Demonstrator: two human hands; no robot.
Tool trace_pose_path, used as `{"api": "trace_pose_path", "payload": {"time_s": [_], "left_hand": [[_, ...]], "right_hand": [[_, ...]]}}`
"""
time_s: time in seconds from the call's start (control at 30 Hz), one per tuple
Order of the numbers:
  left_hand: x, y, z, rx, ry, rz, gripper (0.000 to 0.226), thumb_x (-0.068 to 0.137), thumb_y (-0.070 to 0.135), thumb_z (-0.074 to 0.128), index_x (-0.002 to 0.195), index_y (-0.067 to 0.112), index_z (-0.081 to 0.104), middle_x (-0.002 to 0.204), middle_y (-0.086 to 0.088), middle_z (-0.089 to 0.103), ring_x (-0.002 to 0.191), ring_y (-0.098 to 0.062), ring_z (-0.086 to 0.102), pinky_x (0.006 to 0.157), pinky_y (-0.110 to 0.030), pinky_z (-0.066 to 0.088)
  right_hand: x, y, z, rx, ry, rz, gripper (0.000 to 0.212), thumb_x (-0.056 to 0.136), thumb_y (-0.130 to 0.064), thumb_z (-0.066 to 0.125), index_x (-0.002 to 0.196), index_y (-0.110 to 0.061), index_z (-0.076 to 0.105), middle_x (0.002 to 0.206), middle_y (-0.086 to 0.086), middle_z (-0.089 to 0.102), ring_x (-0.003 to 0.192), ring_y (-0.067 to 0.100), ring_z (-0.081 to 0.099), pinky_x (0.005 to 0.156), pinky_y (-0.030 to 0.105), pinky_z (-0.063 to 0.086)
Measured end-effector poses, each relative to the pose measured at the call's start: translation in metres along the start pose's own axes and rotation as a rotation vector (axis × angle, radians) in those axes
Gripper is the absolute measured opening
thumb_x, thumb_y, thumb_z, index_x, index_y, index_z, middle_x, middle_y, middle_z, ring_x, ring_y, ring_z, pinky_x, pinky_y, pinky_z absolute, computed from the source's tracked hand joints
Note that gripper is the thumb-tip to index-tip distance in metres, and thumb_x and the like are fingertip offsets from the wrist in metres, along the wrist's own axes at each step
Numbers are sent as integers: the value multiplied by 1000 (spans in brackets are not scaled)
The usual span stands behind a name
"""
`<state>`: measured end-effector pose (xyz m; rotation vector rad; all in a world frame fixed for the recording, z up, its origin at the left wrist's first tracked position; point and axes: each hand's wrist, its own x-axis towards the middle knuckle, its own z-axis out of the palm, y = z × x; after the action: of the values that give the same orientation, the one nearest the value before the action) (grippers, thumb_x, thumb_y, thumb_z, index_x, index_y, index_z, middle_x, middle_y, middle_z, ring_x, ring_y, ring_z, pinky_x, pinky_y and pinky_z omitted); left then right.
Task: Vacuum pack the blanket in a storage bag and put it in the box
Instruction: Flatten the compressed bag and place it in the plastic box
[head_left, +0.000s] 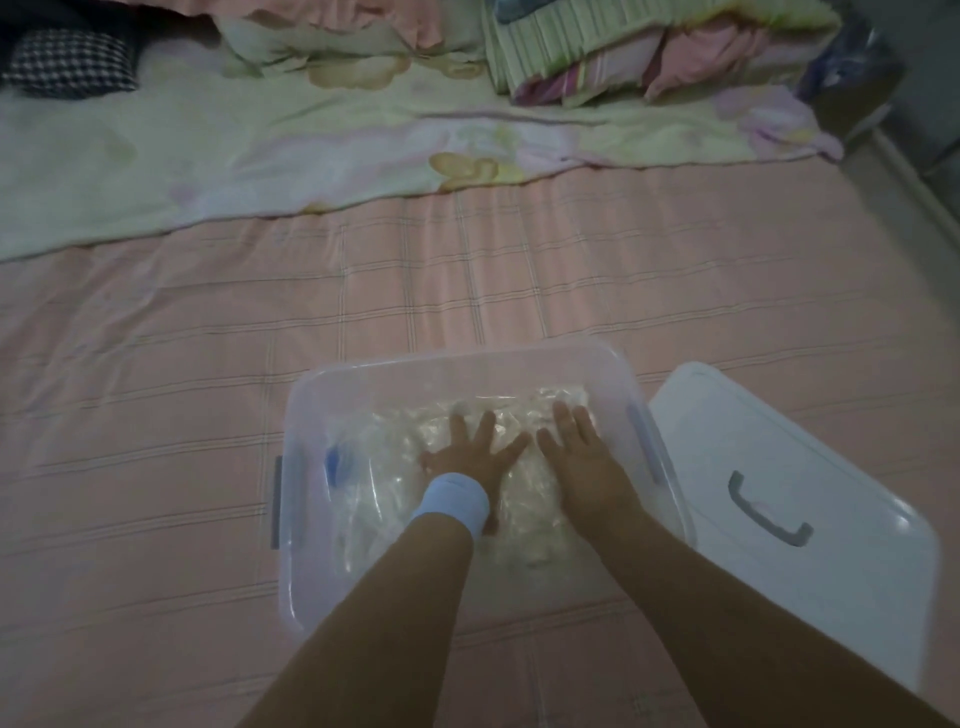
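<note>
Your left hand (470, 454) and right hand (582, 452) press flat, fingers spread, on the packed bag (524, 499) already lying inside the box (467, 364). Packing looks done; probably only the lid (779, 467), just beside the box, remains.

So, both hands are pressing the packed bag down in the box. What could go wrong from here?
1. The bag may spring back up once the left hand and right hand lift, and the lid lies off, beside the box.
2. Pressure could loosen the blue valve, letting air in.
3. The box stands on a soft bed, so hard pushing may tilt it.
</note>
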<state>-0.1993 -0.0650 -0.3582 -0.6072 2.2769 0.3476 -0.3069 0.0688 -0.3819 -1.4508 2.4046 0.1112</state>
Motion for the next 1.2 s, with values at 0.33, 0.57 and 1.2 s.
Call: {"api": "trace_pose_path", "payload": {"time_s": [0.33, 0.57, 1.2], "left_hand": [[12, 4, -9, 51, -18, -59, 135, 59, 43, 89, 142, 56, -16, 158, 6, -21, 144, -42, -19, 102, -68, 34], [-42, 33, -20, -10, 118, -78, 98, 85, 25, 63, 153, 35, -6, 162, -1, -14, 149, -31, 2, 118, -53, 13], [-50, 271, -44, -5, 259, 281, 53, 90, 15, 52, 142, 20, 40, 142, -5, 39, 130, -27, 37, 103, -39, 36]], "right_hand": [[18, 7, -1, -66, -131, 2, 77, 96, -4, 56, 159, -16, 15, 167, 13, -16, 154, 37, -10, 124, 41, 16], [-11, -2, -74, 168, -230, -88, 74, 89, 4, 60, 154, -16, 32, 165, 13, 11, 151, 36, 15, 116, 46, 33], [-177, 184, -23, 148, -287, 277, 99, 84, -57, 66, 159, -22, 10, 162, 12, 14, 149, 35, 14, 113, 53, 31]]}}
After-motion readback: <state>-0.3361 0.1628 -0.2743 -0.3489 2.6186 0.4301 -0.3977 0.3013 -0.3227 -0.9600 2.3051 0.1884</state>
